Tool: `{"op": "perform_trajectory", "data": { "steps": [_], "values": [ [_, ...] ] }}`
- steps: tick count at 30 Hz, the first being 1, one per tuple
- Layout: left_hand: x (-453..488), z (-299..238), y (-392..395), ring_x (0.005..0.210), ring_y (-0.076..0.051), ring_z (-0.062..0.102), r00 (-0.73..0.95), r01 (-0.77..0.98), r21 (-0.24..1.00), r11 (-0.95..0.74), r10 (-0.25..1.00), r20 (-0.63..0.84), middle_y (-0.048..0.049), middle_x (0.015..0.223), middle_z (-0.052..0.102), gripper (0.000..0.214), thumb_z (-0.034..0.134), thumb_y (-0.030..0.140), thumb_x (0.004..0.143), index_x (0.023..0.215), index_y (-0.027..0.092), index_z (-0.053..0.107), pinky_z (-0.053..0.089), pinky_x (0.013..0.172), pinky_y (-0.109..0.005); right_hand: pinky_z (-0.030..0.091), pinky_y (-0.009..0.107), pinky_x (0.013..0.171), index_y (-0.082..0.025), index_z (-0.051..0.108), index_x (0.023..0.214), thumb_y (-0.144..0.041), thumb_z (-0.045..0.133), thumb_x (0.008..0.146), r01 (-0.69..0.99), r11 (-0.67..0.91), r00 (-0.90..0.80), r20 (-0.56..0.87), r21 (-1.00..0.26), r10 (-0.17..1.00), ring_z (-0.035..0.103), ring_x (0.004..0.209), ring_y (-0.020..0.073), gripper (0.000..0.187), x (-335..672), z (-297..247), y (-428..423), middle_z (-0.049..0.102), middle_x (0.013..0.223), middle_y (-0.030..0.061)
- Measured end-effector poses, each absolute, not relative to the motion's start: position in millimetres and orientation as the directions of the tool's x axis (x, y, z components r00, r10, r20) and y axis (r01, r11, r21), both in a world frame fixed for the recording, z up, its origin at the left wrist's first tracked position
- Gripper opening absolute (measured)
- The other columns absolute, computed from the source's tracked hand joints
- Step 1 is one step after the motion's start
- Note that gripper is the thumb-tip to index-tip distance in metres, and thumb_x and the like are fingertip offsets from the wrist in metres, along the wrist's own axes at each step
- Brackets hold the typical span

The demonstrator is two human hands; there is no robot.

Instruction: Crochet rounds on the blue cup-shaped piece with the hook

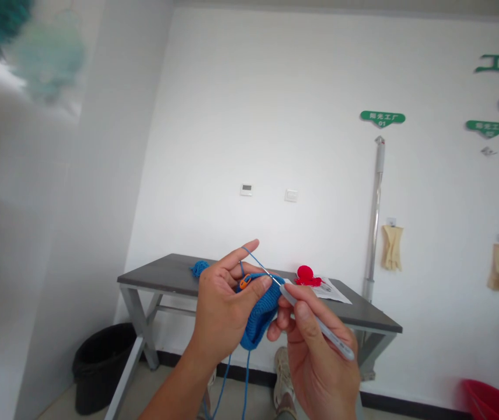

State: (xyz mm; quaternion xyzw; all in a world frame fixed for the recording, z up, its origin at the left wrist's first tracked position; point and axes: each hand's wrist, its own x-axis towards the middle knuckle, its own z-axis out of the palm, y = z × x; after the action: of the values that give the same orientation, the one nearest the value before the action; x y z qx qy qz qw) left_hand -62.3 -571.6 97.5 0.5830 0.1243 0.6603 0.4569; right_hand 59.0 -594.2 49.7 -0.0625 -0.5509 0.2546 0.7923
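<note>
My left hand (227,297) pinches a blue crocheted piece (260,318) between thumb and fingers. Its index finger is raised, with blue yarn (253,256) running over it toward the hook. In my right hand (319,344) is a crochet hook (326,331) with a grey handle, held like a pen. The hook's metal tip meets the upper edge of the piece near my left thumb. An orange stitch marker (245,282) is clipped on that edge. Two blue strands hang down below the work.
Behind my hands stands a dark-topped table (162,273). On it lie a blue yarn ball (199,268), a red crocheted item (305,274) and a paper sheet (339,293). A black bin (101,367) is at the lower left, a red basin (489,402) at the lower right.
</note>
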Motion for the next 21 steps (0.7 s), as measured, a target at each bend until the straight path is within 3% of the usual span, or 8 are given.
{"op": "perform_trajectory", "data": {
  "steps": [6,8,10,12,14,17,21],
  "values": [
    [-63,92,-580,0.065,-0.012,0.067,-0.053,-0.263,0.677,-0.688,0.710,0.702,-0.0041,0.082,0.078,0.065,0.081,0.021,0.080,0.141,0.009,0.062,0.055,0.063,-0.020,0.064,0.030,0.059,-0.027,0.080,0.117,-0.036,0.059,0.103,-0.222,0.913,0.230,0.891,-0.342,0.390,0.071,0.063,0.0143,0.027,54,45,-596,0.072,0.090,0.0062],
    [-62,91,-583,0.062,-0.011,0.066,-0.092,-0.258,0.668,-0.698,0.706,0.702,-0.0030,0.082,0.078,0.061,0.080,0.021,0.081,0.139,0.011,0.065,0.055,0.060,-0.019,0.064,0.030,0.061,-0.031,0.077,0.123,-0.029,0.055,0.105,-0.042,0.948,0.235,0.919,-0.316,0.317,0.072,0.066,0.0143,0.029,52,41,-596,0.073,0.095,0.0058],
    [-62,91,-585,0.058,-0.010,0.064,-0.124,-0.299,0.656,-0.693,0.710,0.693,-0.0027,0.082,0.078,0.059,0.081,0.022,0.081,0.137,0.013,0.067,0.053,0.056,-0.018,0.064,0.028,0.063,-0.033,0.073,0.129,-0.017,0.058,0.101,0.242,0.942,0.241,0.954,-0.234,0.175,0.074,0.073,0.0146,0.036,50,35,-595,0.075,0.104,0.0055],
    [-62,91,-585,0.057,-0.009,0.063,-0.131,-0.362,0.642,-0.676,0.719,0.683,-0.0035,0.082,0.079,0.058,0.082,0.023,0.080,0.135,0.013,0.068,0.053,0.055,-0.018,0.063,0.026,0.062,-0.031,0.069,0.135,-0.011,0.060,0.097,0.495,0.860,0.200,0.980,-0.121,0.023,0.073,0.075,0.0146,0.044,49,30,-593,0.075,0.110,0.0067],
    [-63,91,-583,0.057,-0.010,0.063,-0.082,-0.442,0.636,-0.632,0.735,0.674,-0.0052,0.083,0.080,0.060,0.085,0.023,0.078,0.135,0.012,0.068,0.054,0.057,-0.020,0.062,0.025,0.062,-0.027,0.065,0.141,-0.009,0.061,0.096,0.634,0.773,0.141,0.987,-0.032,-0.075,0.072,0.073,0.0136,0.048,48,26,-592,0.074,0.109,0.0078],
    [-66,92,-582,0.054,-0.011,0.063,0.035,-0.562,0.646,-0.517,0.765,0.643,-0.0076,0.086,0.081,0.065,0.089,0.023,0.074,0.133,0.011,0.067,0.056,0.056,-0.023,0.062,0.026,0.061,-0.024,0.063,0.143,-0.008,0.061,0.096,0.690,0.724,0.108,0.984,0.026,-0.139,0.071,0.072,0.0142,0.050,48,22,-591,0.073,0.104,0.0077],
    [-72,97,-585,0.056,-0.014,0.067,0.155,-0.655,0.658,-0.371,0.787,0.598,-0.0077,0.082,0.080,0.073,0.096,0.020,0.064,0.131,0.011,0.067,0.057,0.056,-0.025,0.061,0.030,0.058,-0.030,0.066,0.140,-0.008,0.061,0.095,0.573,0.820,0.158,0.979,0.015,-0.128,0.071,0.072,0.0172,0.050,49,25,-593,0.072,0.104,0.0068]
  ]
}}
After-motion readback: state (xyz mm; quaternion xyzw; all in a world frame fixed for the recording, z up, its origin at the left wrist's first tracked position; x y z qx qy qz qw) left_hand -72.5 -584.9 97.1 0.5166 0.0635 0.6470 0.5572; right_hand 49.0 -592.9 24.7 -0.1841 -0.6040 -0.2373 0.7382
